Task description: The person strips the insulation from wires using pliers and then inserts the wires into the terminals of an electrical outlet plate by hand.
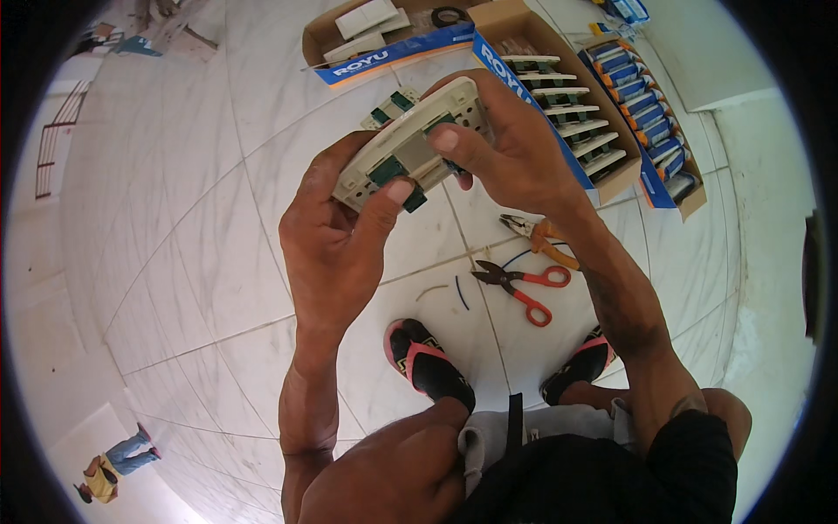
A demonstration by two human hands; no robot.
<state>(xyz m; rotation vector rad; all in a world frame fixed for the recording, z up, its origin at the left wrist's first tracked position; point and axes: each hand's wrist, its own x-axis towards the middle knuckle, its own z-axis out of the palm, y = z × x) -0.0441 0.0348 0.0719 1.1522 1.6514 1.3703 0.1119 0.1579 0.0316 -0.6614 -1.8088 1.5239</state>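
Note:
My left hand [330,242] grips the lower left end of a white plastic electrical wall plate [414,152], its thumb against a dark green insert. The right hand [524,154] holds the upper right end, the thumb pressing on another green insert. The plate is tilted with its back side towards me, above the floor. Behind it shows part of a second pale piece with green inserts [400,100]; how it is held is hidden. On the tiles below lie red-handled tin snips [517,281] with their handles spread. Pliers with orange grips [540,236] are partly covered by my right forearm.
An open Royu box [399,56] holds white plates and a roll of black tape [449,16]. Beside it, another box [619,180] carries a row of plates, and a third [691,203] blue-and-orange packets. Short wire offcuts [462,293] lie nearby. A person [114,465] stands far left.

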